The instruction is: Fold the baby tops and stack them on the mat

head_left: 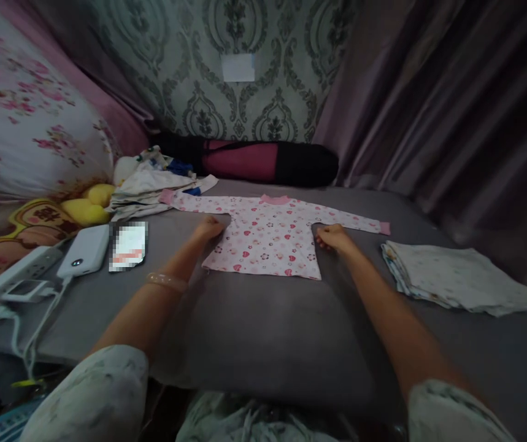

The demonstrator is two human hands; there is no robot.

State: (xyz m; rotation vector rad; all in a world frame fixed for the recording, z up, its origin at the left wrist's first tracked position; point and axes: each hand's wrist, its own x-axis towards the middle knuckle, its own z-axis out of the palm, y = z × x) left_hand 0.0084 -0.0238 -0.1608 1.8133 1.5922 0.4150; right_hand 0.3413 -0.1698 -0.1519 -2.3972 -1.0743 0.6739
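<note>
A small long-sleeved shirt (275, 239), white with pink hearts and flowers, lies spread flat on the grey surface. Its pink collar points away from me and both sleeves stretch out sideways, ending in pink cuffs. My left hand (210, 228) is closed at the shirt's left side, just below the armpit, fingers pinched at the edge. Opposite it, my right hand (334, 236) has its fingers curled at the right side edge. The fingertips of both hands are partly hidden. A bracelet (166, 282) circles my left wrist.
Folded pale cloth (461, 276) lies at the right. To the left are a phone (129, 247), a white power bank (84, 250) with cables, a power strip (19, 273), a yellow plush toy (86, 205) and piled clothes (153, 184). A black-and-red long bag (245, 161) lies along the wall.
</note>
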